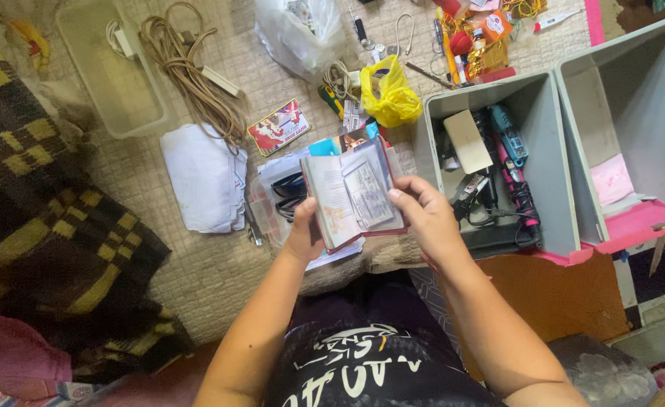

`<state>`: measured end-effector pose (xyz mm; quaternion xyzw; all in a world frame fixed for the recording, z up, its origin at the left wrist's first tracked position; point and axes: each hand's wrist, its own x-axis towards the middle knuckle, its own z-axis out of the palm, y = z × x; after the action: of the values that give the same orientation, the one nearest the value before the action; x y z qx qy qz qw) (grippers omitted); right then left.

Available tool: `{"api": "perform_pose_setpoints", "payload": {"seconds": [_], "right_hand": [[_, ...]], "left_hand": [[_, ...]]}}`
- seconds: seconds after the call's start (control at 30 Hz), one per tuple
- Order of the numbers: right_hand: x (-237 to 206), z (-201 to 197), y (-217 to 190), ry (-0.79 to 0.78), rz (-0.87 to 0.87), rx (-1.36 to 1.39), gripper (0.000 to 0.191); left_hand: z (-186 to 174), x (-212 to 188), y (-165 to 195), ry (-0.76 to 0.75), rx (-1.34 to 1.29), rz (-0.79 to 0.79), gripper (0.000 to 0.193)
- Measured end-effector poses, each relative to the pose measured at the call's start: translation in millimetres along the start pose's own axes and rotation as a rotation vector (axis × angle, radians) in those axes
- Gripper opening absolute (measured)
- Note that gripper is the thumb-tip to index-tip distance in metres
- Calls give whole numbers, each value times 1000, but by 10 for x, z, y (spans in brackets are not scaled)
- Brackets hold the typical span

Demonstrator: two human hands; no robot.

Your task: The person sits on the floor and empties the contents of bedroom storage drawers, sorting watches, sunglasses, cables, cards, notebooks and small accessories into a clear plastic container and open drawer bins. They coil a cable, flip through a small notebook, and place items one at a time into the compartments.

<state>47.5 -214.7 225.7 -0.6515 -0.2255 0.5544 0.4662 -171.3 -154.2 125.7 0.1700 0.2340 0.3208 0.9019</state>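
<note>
Both hands are gripping a small booklet (353,197): your left hand (304,234) is pinning the open page flat while your right hand (423,215) is steadying the cover, above loose papers (204,177) beside a grey box (551,162).

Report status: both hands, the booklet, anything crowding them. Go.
Left hand and right hand grip small open red-covered booklet. Grey plastic bin of tools close beside right hand.

yellow bag (389,96), grey bin (551,158), checked blanket (46,203)
</note>
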Motion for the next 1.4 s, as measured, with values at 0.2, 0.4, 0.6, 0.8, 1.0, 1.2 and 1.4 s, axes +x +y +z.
{"api": "perform_pose_setpoints", "payload": {"seconds": [0.2,0.4,0.6,0.8,1.0,1.2,1.4], "right_hand": [[51,51,36,-81,-115,88,22],[-18,275,89,71,-29,-820,69],[151,306,460,50,-675,-625,102],[166,243,747,-199,100,680,77],[105,141,809,-128,-357,-360,71],[-261,221,898,38,-639,-742,84],[-370,-93,755,-80,-241,-5,103]], "left_hand": [[5,-44,52,25,86,55,103],[317,23,119,320,753,195,104],[416,-86,244,335,871,236,111],[434,-113,256,361,945,255,109],[402,-58,101,366,787,204,96],[474,-80,-190,406,599,186,83],[607,-41,-366,402,553,137,62]]}}
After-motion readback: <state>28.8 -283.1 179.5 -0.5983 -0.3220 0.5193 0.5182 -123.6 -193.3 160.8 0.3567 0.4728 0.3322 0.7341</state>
